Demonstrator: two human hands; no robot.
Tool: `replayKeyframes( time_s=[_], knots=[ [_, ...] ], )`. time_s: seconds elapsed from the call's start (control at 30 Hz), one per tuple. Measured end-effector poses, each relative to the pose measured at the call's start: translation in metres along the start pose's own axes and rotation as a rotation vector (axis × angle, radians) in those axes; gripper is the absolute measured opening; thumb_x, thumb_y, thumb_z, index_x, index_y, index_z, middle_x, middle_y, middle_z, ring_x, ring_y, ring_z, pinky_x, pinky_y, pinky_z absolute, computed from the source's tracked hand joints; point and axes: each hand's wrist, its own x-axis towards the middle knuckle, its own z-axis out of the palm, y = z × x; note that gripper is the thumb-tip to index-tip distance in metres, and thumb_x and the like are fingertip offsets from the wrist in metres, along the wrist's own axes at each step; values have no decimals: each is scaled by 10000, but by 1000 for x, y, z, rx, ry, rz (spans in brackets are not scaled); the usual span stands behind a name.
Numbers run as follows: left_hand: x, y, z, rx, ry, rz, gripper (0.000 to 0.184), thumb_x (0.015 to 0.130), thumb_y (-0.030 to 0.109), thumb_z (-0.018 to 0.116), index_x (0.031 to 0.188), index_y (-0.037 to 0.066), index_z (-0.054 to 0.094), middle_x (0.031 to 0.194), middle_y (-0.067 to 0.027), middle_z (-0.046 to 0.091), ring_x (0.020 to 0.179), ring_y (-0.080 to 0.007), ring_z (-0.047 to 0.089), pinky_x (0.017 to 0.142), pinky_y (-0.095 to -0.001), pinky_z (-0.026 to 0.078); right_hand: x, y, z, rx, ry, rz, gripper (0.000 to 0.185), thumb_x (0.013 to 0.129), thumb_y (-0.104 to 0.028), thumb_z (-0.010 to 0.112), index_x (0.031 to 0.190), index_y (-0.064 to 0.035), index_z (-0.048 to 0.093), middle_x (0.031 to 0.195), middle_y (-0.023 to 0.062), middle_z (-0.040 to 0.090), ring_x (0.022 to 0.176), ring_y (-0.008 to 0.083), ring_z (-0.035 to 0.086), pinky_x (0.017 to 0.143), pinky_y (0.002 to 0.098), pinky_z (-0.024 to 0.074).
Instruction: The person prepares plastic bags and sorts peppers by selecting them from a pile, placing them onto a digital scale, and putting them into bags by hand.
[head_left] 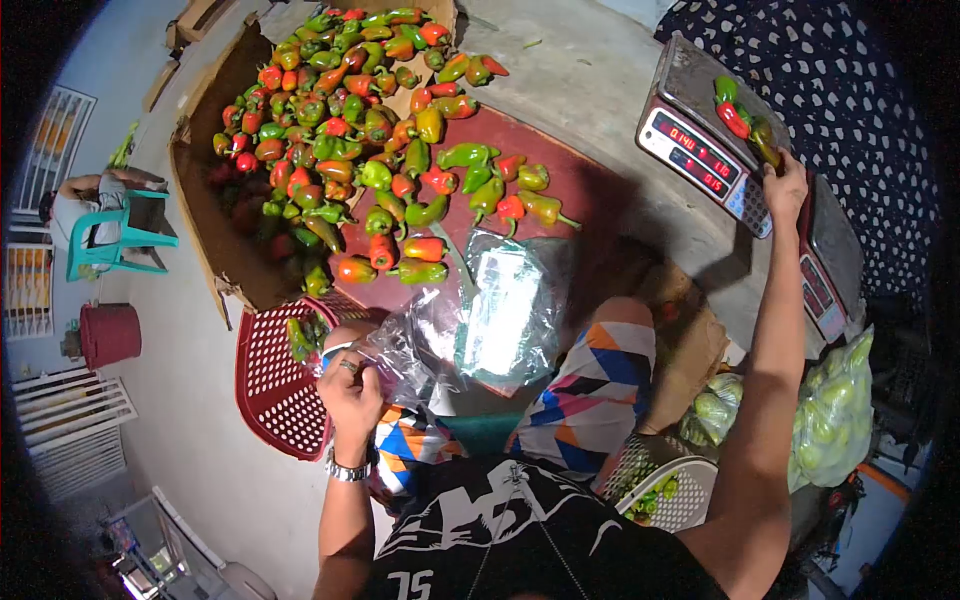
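Peppers — glossy, smooth-skinned and tapered — lie in a short row on the weighing scale at the far right. The green one is farthest, a red one is in the middle, and a brown-green one is nearest. The scale has a flat, dull metal platform and a pale front panel with red lit digits and a keypad.

The right hand is at the near edge of this platform. Its thumb and fingers are closed on the near end of the brown-green pepper, whose far part reaches over the platform.

The left hand, at the near left, is closed on a clear plastic bag. The film is thin, crumpled and shiny. Flat transparent bags lie to its right, reflecting bright light.

Far left, a brown cardboard box, open on the side toward the tabletop, contains a heap of green, orange and red peppers. More are spread over the smooth, dark red tabletop. A red plastic basket with perforated walls stands beside the left hand.
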Motion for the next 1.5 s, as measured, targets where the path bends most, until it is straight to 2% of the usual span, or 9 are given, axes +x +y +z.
replayKeyframes(
  time_s=[0.3,0.57,0.63,0.73,0.87,1.2,1.37,1.4,1.5],
  knots=[
    [-1,4,-1,85,-21,-10,60,785,-22,595,743,-25,552,724,-173,608,638,-324,600,641,-378,495,20,24,17,-108,-147,-72,506,826,-193,775,1298,-49,662,1225,206,675,1170,379,644,1041,427,494],
    [-2,3,-1,44,13,-9,45,780,-30,596,750,-26,562,721,-173,599,626,-318,591,633,-379,491,-61,-48,-33,6,245,77,390,857,-245,756,1184,-43,690,1106,219,699,1041,398,667,943,458,510],
    [-1,2,-2,47,12,-7,48,777,-34,598,748,-25,560,719,-172,597,624,-316,590,630,-379,490,-139,-109,-52,215,82,115,325,887,-229,750,1123,-19,674,999,179,712,963,356,683,861,445,529],
    [-5,-1,-5,59,-11,-17,61,776,-36,600,742,-25,550,715,-169,592,624,-316,588,628,-381,488,-267,-182,-86,557,-510,-57,453,898,-241,737,1275,-40,587,1356,223,573,1254,399,564,1084,498,446],
    [-1,-2,-3,30,0,-2,64,779,-32,596,743,-24,543,714,-167,588,622,-323,582,626,-383,485,-317,-246,-134,326,-462,-199,602,831,-347,783,1318,-56,581,1424,201,537,1356,444,465,1147,579,355],
    [-2,2,-4,17,-2,-24,37,783,-9,586,785,-33,615,769,-180,643,684,-345,636,675,-388,513,-310,-249,-130,262,-462,-138,546,780,-299,812,1249,-77,643,1373,180,580,1332,416,488,1151,550,366],
    [-3,-2,-2,1,31,13,30,781,-8,587,772,-34,599,758,-182,632,678,-341,633,667,-391,509,-258,-181,-73,495,-325,91,212,853,-78,731,1064,-74,714,1045,141,720,983,329,681,919,424,534],
    [-5,-4,-3,2,29,14,29,781,-9,587,770,-34,595,753,-182,628,675,-339,632,663,-391,506,-221,-160,-42,560,202,-171,126,912,-25,669,1026,-52,717,970,133,722,863,310,684,813,387,546],
    [-8,-4,-9,20,12,-11,21,785,-28,578,767,-38,582,737,-179,613,645,-320,605,646,-374,493,-89,-68,-14,121,167,-58,331,932,-211,670,1210,-32,685,1173,224,697,1093,396,651,983,474,488]
  ],
)
